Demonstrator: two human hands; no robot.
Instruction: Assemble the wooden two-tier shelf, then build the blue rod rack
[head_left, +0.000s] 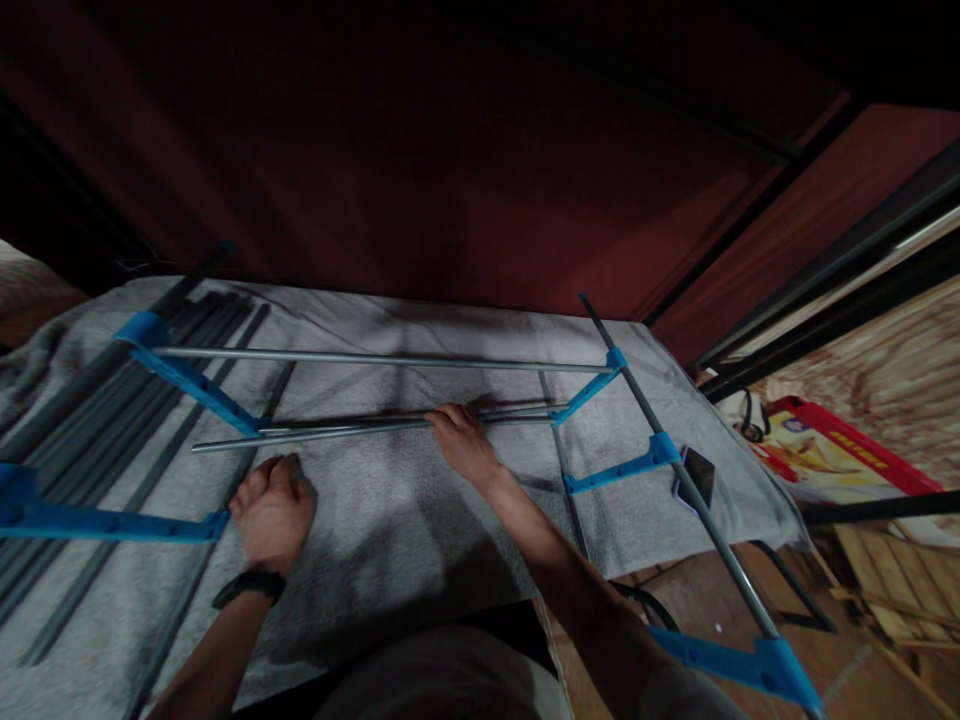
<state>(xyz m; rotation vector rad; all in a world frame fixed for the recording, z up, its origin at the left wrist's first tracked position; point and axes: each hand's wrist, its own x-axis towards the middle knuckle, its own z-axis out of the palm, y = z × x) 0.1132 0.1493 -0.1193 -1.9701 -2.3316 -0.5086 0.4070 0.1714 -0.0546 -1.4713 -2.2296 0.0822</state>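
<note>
My right hand [465, 440] is closed around a thin metal rod [337, 428] that runs left to right between two blue plastic brackets. My left hand [271, 510] rests knuckles up on the grey towel [390, 520], fingers curled, right beside the end of a blue bracket arm [112, 522]; what it grips, if anything, is hidden. A second metal rod [375, 359] spans the blue connectors [616, 362] above. A black watch sits on my left wrist.
Several dark grey rods [112, 420] lie in a row on the towel at the left. A long upright rod with blue brackets [675, 460] slants down the right side. A phone [697, 475] lies near the towel's right edge. A red box [832, 460] sits on the floor.
</note>
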